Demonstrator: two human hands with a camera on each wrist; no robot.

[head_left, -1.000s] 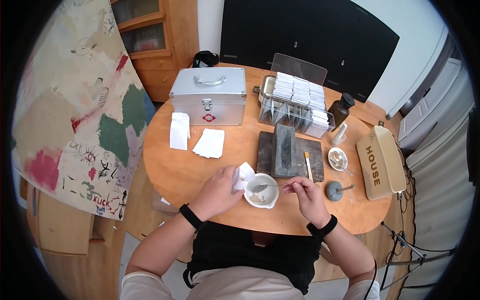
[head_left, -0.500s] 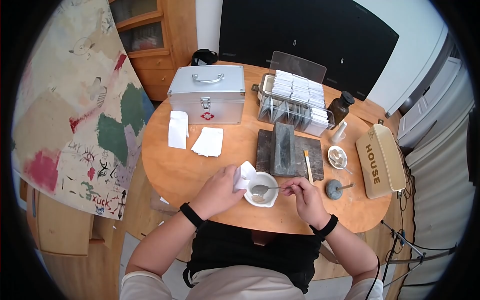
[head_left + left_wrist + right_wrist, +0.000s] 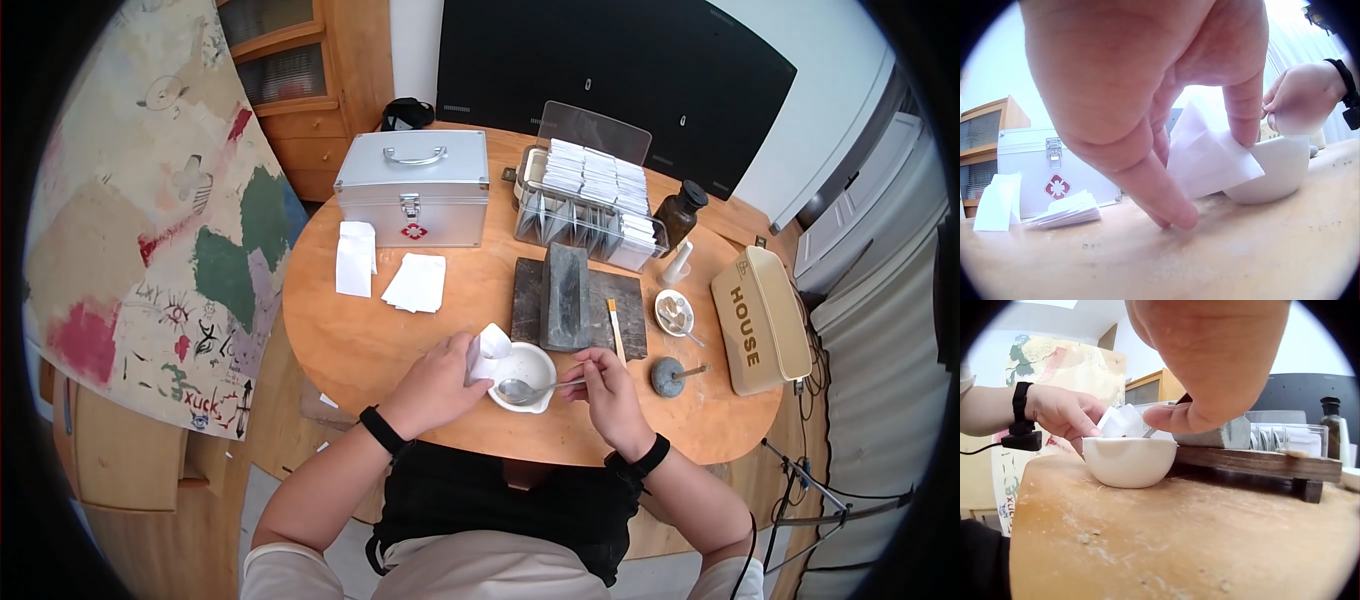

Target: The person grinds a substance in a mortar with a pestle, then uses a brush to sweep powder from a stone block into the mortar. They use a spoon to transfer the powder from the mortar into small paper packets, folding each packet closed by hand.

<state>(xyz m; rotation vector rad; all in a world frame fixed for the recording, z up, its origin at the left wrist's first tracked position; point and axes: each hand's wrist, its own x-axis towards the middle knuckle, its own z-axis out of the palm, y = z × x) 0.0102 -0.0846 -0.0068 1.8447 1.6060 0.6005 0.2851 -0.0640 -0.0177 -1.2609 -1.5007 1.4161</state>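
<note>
A white spouted bowl [image 3: 535,365] stands near the table's front edge. My left hand [image 3: 436,382] holds a small open white paper packet [image 3: 488,350] against the bowl's left rim; the left wrist view shows the paper [image 3: 1207,156] between finger and thumb. My right hand [image 3: 612,400] pinches the handle of a metal spoon [image 3: 517,391], whose head is inside the bowl, toward the near left. In the right wrist view the wall of the bowl [image 3: 1129,464] hides the spoon's head.
Behind the bowl, a grey stone block [image 3: 567,300] and a brush [image 3: 615,330] lie on a dark board. At right are a small dish [image 3: 674,312], a round grey stone with a stick [image 3: 668,378] and a HOUSE bin [image 3: 760,320]. A metal case [image 3: 413,190] and white papers [image 3: 416,283] sit left.
The spoon's head has shifted toward the bowl's near left side, with its handle now slanting up to the right. My left hand keeps the packet at the rim.
</note>
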